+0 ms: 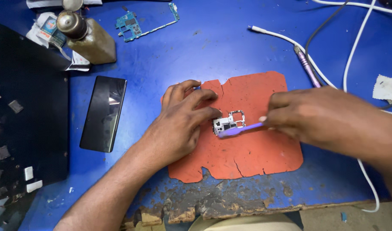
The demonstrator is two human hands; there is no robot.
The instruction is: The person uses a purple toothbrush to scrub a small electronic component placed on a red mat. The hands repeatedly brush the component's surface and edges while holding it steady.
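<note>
A small phone circuit board lies on a cracked orange mat on the blue table. My left hand rests flat on the mat, its fingertips pressing the board's left edge. My right hand grips a purple brush-like tool, whose tip lies across the board's lower edge.
A black phone lies left of the mat. A brown bottle with a metal cap and a teal circuit board sit at the back. A black panel fills the left. White and grey cables run at right. The table's front edge is worn.
</note>
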